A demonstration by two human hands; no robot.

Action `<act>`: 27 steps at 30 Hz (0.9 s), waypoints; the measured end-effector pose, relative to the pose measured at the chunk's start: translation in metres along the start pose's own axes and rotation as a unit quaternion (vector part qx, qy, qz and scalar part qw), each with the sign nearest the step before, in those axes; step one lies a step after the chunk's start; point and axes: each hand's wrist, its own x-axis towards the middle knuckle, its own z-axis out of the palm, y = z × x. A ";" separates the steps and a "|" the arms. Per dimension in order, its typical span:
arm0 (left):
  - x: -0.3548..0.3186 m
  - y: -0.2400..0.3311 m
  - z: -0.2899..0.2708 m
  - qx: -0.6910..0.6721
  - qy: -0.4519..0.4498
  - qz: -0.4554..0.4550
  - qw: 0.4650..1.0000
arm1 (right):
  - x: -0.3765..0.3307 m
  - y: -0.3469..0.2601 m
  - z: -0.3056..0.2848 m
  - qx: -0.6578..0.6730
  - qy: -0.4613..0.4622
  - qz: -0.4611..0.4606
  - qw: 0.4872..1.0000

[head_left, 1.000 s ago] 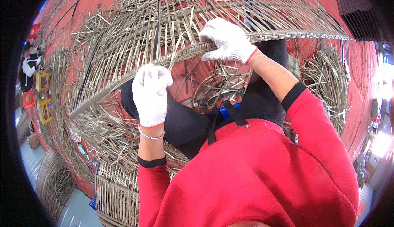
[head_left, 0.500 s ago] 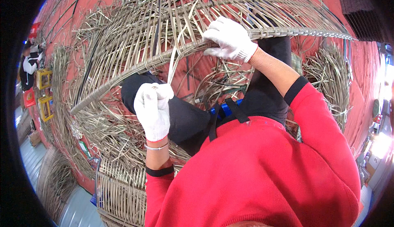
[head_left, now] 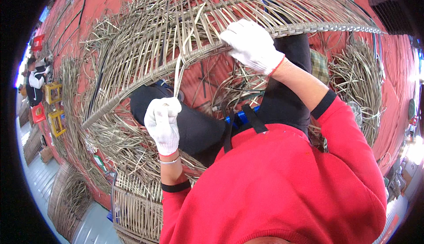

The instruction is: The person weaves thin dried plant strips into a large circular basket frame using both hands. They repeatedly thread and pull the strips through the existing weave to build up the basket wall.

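Wicker panel [head_left: 145, 56] arches across the upper frame, its wrapped rim [head_left: 318, 26] over the worker's knees [head_left: 148, 101]. At centre, the gloved right hand [head_left: 252, 45] curls over the rim, apparently to steady it; left of centre, the left hand [head_left: 163, 121] pinches a pale strip [head_left: 177, 79], seemingly for tension.

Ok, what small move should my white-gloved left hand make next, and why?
Probably draw the pale, flat strip snug: it runs from your white-gloved left hand up to the long, tan woven rim, while your white-gloved right hand grips that rim farther along.
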 end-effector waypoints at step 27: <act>-0.027 0.015 0.021 0.035 -0.023 0.038 0.998 | -0.034 0.048 0.008 0.082 0.074 0.020 0.994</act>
